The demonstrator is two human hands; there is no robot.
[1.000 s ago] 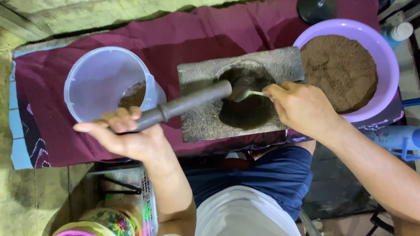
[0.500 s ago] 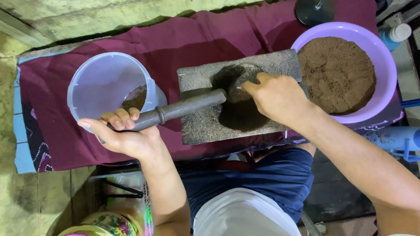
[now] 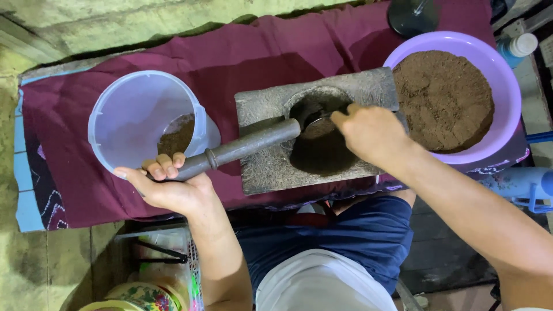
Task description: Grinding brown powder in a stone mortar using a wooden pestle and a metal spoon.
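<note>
Head view: the stone mortar (image 3: pixel 271 167) sits on the maroon cloth (image 3: pixel 230 57), its hollow holding dark powder. Your left hand (image 3: pixel 173 187) clamps the pestle (image 3: pixel 242 148); your right hand (image 3: pixel 371 135) is closed around a spoon (image 3: pixel 315 120). The clear jug (image 3: pixel 138 115) holds little; the purple basin (image 3: pixel 507 86) is heaped.

Two hands are in view: one left hand (image 3: pixel 173 187) and one right hand (image 3: pixel 371 133). There is one dark pestle (image 3: pixel 247 147) and one grey stone mortar block (image 3: pixel 271 109) with a single round hollow (image 3: pixel 319 135). Two plastic vessels stand on the cloth: one clear pitcher (image 3: pixel 124 118) with a little brown powder at its bottom, and one purple basin (image 3: pixel 507 86) heaped with one mound of brown powder (image 3: pixel 446 101). One maroon cloth (image 3: pixel 230 57) lies beneath them. One white-capped blue bottle (image 3: pixel 518 47) shows at the right edge, and one dark round base (image 3: pixel 412 16) at the top.
</note>
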